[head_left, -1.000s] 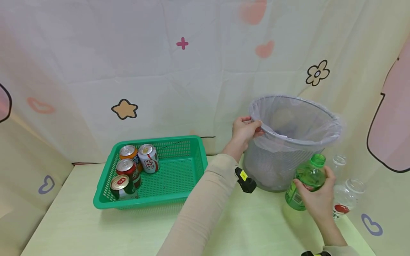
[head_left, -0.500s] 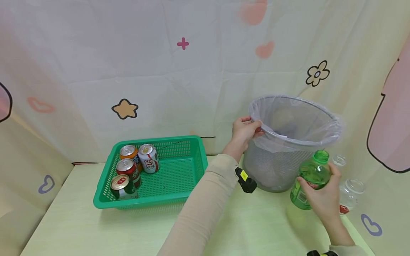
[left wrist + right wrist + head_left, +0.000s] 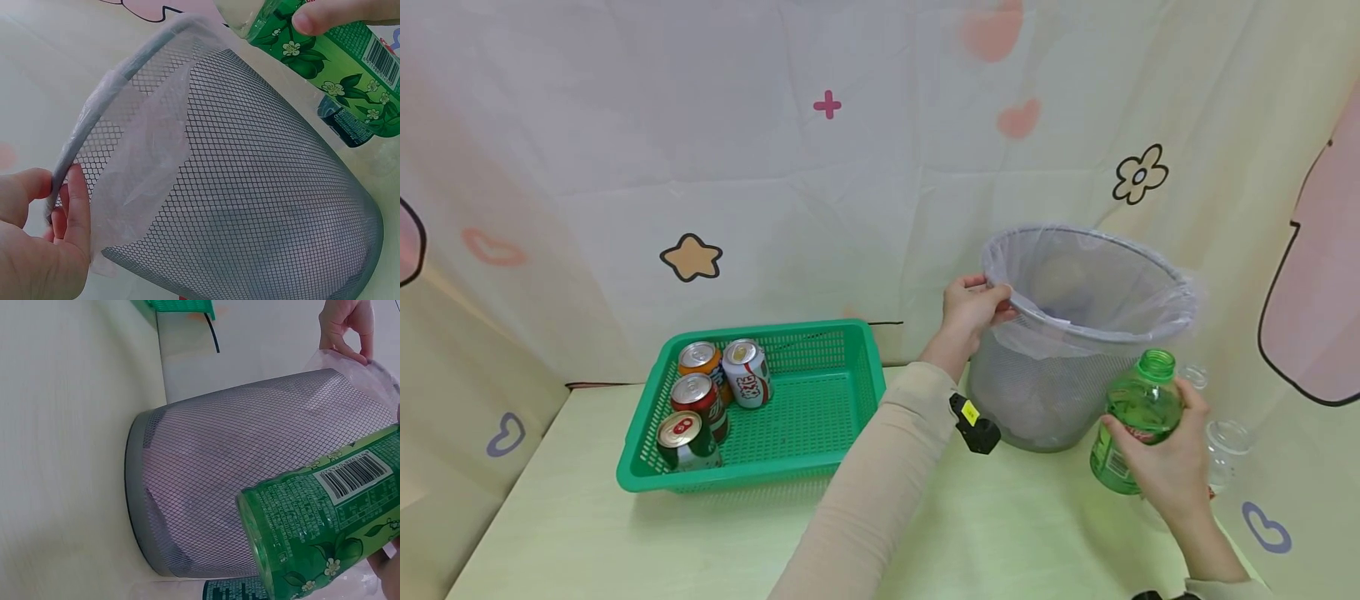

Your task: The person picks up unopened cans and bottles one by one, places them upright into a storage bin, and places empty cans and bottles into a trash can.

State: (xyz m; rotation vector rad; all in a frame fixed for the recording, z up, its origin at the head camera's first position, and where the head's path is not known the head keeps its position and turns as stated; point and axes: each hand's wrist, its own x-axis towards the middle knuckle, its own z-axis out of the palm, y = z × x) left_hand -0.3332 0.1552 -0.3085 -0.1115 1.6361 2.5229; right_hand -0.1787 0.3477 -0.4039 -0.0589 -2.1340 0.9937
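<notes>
My left hand (image 3: 973, 312) pinches the rim of a grey wire-mesh waste bin (image 3: 1030, 392), thumb and fingers on either side of it. A clear plastic liner (image 3: 147, 162) folds over that rim. In my right hand (image 3: 1172, 462) is a green plastic bottle (image 3: 1138, 404) with an open mouth and no cap, its top leaning slightly right in the head view. It stands in front of the bin's right side, below the rim. The right wrist view shows the bottle's barcode label (image 3: 353, 478) and base against the mesh; whether they touch I cannot tell.
Two clear bottles, one a wide-mouthed clear bottle (image 3: 1228, 446), stand behind my right hand, partly hidden. At the left, a green plastic basket (image 3: 808, 465) holds several drink cans (image 3: 747, 375). A printed cloth (image 3: 850, 208) hangs behind the table (image 3: 700, 542).
The green bottle and my right hand have shifted a little to the right, covering more of the clear bottles. My left hand keeps its place on the bin rim.
</notes>
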